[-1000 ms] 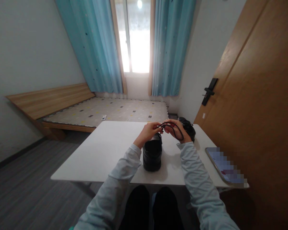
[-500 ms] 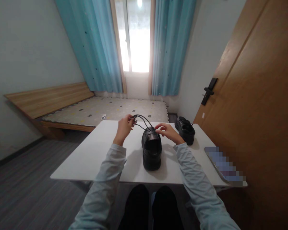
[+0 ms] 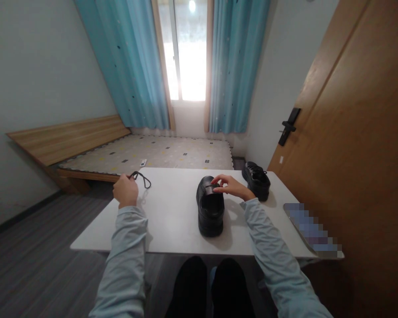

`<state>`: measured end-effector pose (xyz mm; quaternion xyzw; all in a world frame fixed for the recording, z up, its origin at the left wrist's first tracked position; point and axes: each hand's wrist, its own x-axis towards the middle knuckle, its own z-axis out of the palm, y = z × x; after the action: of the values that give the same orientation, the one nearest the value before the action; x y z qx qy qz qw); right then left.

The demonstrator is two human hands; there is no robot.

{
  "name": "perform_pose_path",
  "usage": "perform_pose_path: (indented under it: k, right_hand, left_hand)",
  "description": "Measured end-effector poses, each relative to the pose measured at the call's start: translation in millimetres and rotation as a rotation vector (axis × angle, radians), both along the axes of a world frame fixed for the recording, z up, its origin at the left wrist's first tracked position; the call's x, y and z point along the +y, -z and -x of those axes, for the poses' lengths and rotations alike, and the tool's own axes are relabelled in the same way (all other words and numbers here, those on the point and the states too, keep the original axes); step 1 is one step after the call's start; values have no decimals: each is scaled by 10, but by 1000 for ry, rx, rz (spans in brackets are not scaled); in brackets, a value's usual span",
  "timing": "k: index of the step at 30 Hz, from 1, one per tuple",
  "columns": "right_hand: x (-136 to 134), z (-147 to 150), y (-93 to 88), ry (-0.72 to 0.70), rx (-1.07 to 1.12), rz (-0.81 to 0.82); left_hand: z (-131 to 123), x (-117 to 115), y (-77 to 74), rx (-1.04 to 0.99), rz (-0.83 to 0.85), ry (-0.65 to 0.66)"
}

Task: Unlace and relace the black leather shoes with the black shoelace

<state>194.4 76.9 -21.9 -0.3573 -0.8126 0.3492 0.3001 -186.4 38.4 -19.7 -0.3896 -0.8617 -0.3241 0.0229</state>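
A black shoe [image 3: 210, 212] stands on the white table [image 3: 172, 221] in front of me, heel toward me. My right hand [image 3: 228, 185] rests on its tongue area with fingers pinched together at the top of the shoe. My left hand [image 3: 125, 191] is out at the table's left edge, closed on a black shoelace [image 3: 142, 178] whose loop hangs past my fingers over the tabletop. The lace is clear of the shoe. A second black shoe [image 3: 257, 179], laced, sits at the far right of the table.
A phone [image 3: 311, 232] lies near the table's right edge, next to a wooden door [image 3: 358, 132]. Beyond the table is a low bed [image 3: 152, 152] with a patterned mattress, blue curtains and a bright window.
My left hand has pulled the lace fully out of the shoe and carried it to the left edge of the table. My right hand stayed at the shoe's top.
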Motion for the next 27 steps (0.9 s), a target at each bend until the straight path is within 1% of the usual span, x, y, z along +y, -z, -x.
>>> perform_pose_path:
  k: [3,5,8,9,10,11,12,14,16,18,19,21,22,23,25,27]
  right_hand:
    - [7,9,11,-1,-5,-22]
    - [10,18,23,-6,-15,-28]
    - [4,43,34,-19,-31,-58]
    - [0,52,35,-25,-35,-77]
    - [-5,62,36,-29,-39,-94]
    - [-9,71,36,-33,-44,-110]
    - [-14,78,35,-35,-50,-121]
    - [-21,88,32,-38,-69,-133]
    - [-25,90,31,-38,-82,-139]
    - [-25,87,35,-39,-84,-145]
    - [-24,84,40,-41,-83,-146]
    - [-16,79,56,-48,-74,-147]
    - [-10,76,65,-50,-68,-147]
    - [-5,75,75,-53,-60,-146]
    - [5,73,89,-56,-43,-140]
    - [10,72,94,-57,-34,-129]
  left_hand:
    - [50,-36,36,-50,4,-64]
    - [26,-65,41,-43,38,-96]
    - [-90,-110,-5,62,51,-133]
    - [-148,-121,-38,109,34,-118]
    - [-214,-128,-79,148,11,-77]
    - [-289,-132,-126,176,-10,-8]
    - [-373,-135,-176,196,-25,95]
    - [-574,-145,-279,199,-54,351]
    - [-817,-173,-368,198,-118,656]
    - [-1088,-227,-431,209,-158,916]
    - [-1225,-260,-452,202,-173,1022]
    - [-1486,-323,-470,192,-126,1218]
    - [-1603,-348,-468,198,-82,1290]
    - [-1706,-365,-459,208,-37,1330]
    - [-1867,-372,-424,257,59,1366]
    - [-1972,-348,-373,306,138,1407]
